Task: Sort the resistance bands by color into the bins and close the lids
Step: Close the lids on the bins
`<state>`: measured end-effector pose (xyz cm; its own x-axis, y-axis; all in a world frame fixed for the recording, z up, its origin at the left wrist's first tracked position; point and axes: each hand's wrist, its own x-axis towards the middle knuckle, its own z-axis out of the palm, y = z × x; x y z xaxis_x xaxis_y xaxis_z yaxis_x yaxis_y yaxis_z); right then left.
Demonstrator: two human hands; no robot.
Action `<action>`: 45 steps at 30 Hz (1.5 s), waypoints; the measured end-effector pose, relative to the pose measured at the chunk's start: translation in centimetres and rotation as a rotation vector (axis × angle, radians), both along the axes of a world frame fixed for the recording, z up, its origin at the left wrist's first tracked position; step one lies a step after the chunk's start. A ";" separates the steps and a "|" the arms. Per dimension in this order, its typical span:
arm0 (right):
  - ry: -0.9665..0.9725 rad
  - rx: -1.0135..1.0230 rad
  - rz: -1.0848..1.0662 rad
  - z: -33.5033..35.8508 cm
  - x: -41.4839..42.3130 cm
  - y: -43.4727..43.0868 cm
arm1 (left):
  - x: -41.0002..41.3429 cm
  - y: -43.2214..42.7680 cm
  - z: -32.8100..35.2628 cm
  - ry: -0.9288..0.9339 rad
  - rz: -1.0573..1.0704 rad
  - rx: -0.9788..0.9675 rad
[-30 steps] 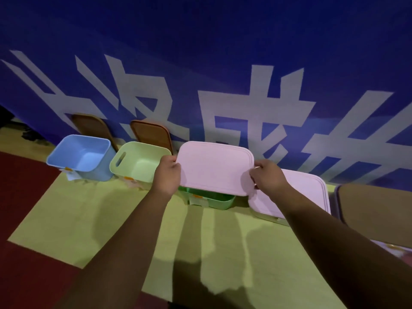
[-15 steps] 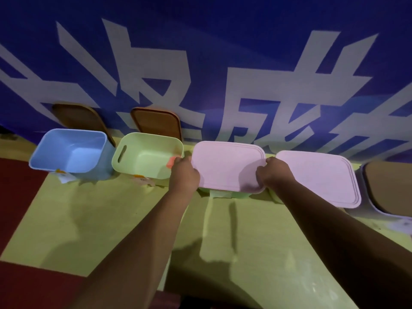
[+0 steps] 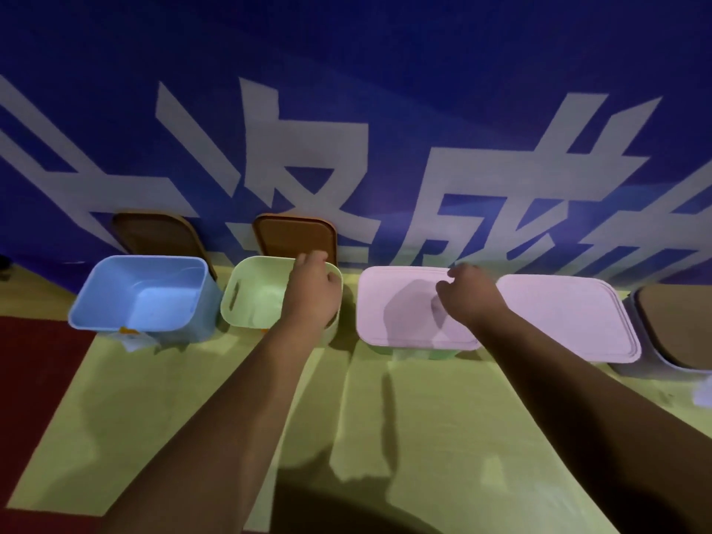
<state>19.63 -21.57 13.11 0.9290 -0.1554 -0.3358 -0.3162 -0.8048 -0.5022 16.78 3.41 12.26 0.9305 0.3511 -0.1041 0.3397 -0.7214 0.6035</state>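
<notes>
Listing from the left along the far edge of the yellow-green mat (image 3: 424, 418), a row of smooth plastic bins and lids set against a blue banner (image 3: 346, 90) printed with large pale characters.

Item 1, far-left corner: blue bin (image 3: 142, 294), rounded-rectangular and uncovered. A flat dark brown lid (image 3: 162, 235) leans upright on the banner behind it.

Item 2: light green bin (image 3: 254, 298), with a slot handle in its left wall, uncovered. An orange-brown lid (image 3: 294, 237) with a raised rim and rounded corners leans behind it. The left hand (image 3: 314, 291) is over this bin's far right corner, its back to the camera and its fingers curled up near that lid's lower edge. Whether they grip anything cannot be told.

Item 3: darker green bin (image 3: 439, 354), covered by a matte pink lid (image 3: 408, 306) that lies flat and overhangs the walls. The right hand (image 3: 468, 292) hovers above the lid's far right part, fingers loosely bent downward and holding nothing, its shadow on the pink surface.

Item 4: second pink lid (image 3: 566, 317), with a grooved border, lying flat.

Item 5, right edge: grey bin (image 3: 635, 364) topped by a brown cover (image 3: 682, 325), partly cut off.

Dark red floor (image 3: 34, 360) borders the mat's left edge.
</notes>
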 end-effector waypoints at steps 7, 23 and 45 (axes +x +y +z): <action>-0.075 0.077 0.147 1.1 0.9 8.9 | 5.6 8.4 3.0 -0.155 -0.135 0.267; -0.002 0.160 0.236 2.1 -0.6 14.0 | 2.7 11.6 1.4 -0.169 -0.012 0.161; 0.128 0.348 0.268 3.4 -2.7 11.1 | -11.5 11.7 4.6 -0.377 0.351 -0.735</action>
